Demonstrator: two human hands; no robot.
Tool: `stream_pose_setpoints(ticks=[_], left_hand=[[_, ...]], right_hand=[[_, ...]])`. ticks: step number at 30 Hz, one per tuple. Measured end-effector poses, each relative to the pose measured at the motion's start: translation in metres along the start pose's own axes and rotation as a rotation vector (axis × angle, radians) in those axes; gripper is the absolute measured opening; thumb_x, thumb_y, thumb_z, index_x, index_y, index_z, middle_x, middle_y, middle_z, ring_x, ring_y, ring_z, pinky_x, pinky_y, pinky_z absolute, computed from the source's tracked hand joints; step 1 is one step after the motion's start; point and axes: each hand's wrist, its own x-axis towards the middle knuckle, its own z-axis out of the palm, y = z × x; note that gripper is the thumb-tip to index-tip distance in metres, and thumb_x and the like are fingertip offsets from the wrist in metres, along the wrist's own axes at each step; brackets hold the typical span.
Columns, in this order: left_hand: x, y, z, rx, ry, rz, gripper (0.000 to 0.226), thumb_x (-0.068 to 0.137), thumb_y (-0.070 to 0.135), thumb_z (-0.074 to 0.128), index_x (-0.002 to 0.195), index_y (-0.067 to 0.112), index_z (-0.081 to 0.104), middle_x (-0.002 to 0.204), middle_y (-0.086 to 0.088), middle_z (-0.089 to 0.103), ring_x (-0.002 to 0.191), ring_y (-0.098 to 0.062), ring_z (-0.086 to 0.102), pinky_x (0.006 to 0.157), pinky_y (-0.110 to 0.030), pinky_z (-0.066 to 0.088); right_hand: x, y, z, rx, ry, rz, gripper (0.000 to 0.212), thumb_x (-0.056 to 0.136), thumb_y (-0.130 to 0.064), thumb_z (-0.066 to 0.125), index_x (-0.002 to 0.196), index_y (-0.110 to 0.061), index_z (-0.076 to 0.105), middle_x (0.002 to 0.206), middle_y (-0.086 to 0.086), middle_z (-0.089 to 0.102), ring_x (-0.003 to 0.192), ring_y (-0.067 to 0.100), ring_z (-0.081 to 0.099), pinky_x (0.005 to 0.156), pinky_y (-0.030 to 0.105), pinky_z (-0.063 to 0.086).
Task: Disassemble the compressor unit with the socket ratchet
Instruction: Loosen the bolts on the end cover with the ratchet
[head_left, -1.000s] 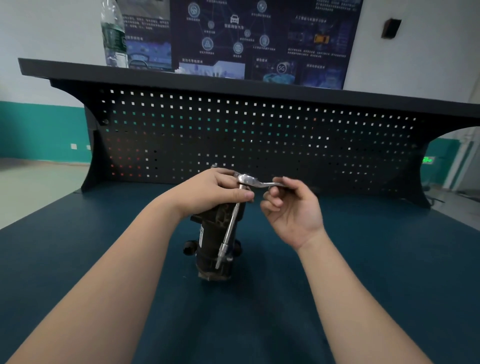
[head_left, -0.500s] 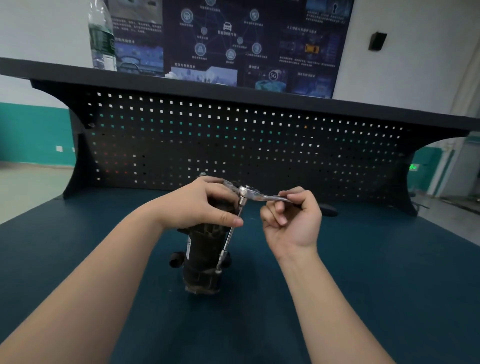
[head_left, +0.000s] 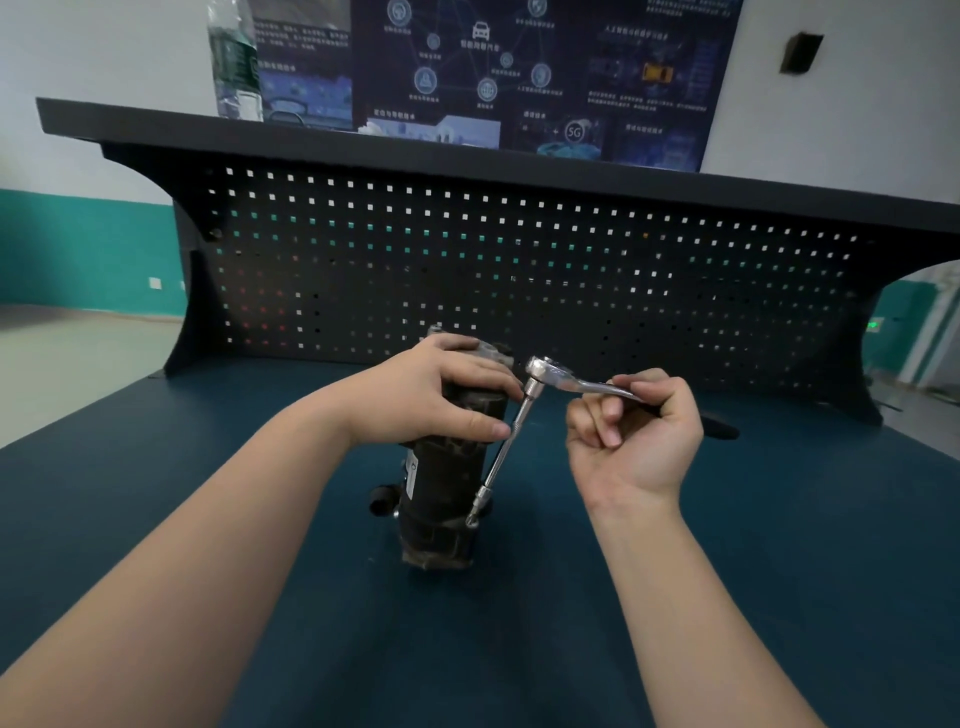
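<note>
A dark, grimy compressor unit (head_left: 441, 499) stands upright on the blue bench top (head_left: 779, 519). My left hand (head_left: 431, 397) grips its upper part, fingers wrapped round the top. A chrome socket ratchet (head_left: 550, 371) with a long extension bar (head_left: 501, 457) runs down along the unit's right side, its socket end low on the housing near a fitting. My right hand (head_left: 636, 434) holds the ratchet's handle with curled fingers, to the right of the unit. The handle's black end sticks out behind that hand.
A black perforated back panel (head_left: 519, 260) rises behind the bench with a shelf (head_left: 519, 166) on top. A clear plastic water bottle (head_left: 235, 57) stands on the shelf at the left. A dark poster hangs on the wall behind.
My right hand has swung the ratchet handle slightly and curled tighter round it. My left hand stays on the unit's top. The view has shifted a little.
</note>
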Motion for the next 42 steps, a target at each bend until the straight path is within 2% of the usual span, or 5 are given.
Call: stream_pose_setpoints(ticks=[11,26,33,38,42], left_hand=[[0.000,-0.001,0.001,-0.038,0.006,-0.001,0.034,0.079,0.040,0.077,0.099,0.064,0.063,0.119,0.049,0.051,0.137,0.008,0.017,0.098,-0.014,0.022],[0.001,-0.002,0.002,-0.055,0.014,-0.011,0.032,0.079,0.040,0.077,0.100,0.060,0.065,0.123,0.042,0.053,0.140,0.006,0.017,0.104,-0.018,0.023],[0.001,-0.002,0.001,-0.029,0.029,-0.027,0.032,0.077,0.043,0.078,0.101,0.059,0.064,0.126,0.039,0.052,0.138,0.009,0.017,0.102,-0.015,0.025],[0.003,0.000,0.002,-0.048,0.042,-0.033,0.022,0.077,0.045,0.077,0.094,0.056,0.068,0.108,0.053,0.049,0.129,0.018,0.021,0.095,-0.011,0.028],[0.003,0.001,0.002,-0.056,0.041,-0.044,0.024,0.071,0.056,0.075,0.094,0.058,0.068,0.116,0.047,0.053,0.132,0.012,0.022,0.099,-0.013,0.024]], right_hand=[[0.005,-0.002,0.003,-0.025,-0.016,-0.008,0.030,0.075,-0.004,0.036,0.048,-0.015,0.045,0.041,0.001,0.035,0.033,0.011,0.022,0.039,0.018,0.022],[0.009,-0.003,-0.002,-0.057,-0.028,0.012,0.019,0.066,-0.006,0.042,0.049,-0.015,0.043,0.040,0.000,0.035,0.033,0.011,0.021,0.038,0.018,0.023],[0.014,-0.005,0.007,-0.185,-0.098,0.039,0.036,0.077,-0.001,0.035,0.046,-0.015,0.046,0.040,0.002,0.035,0.034,0.011,0.021,0.040,0.018,0.023],[0.010,-0.005,0.016,-0.309,-0.259,0.026,0.018,0.064,-0.005,0.042,0.050,-0.014,0.049,0.040,0.004,0.038,0.033,0.012,0.024,0.041,0.018,0.026],[0.017,-0.009,0.010,-0.226,-0.220,0.157,0.012,0.059,-0.007,0.046,0.050,-0.013,0.048,0.039,0.002,0.036,0.032,0.010,0.023,0.038,0.017,0.023]])
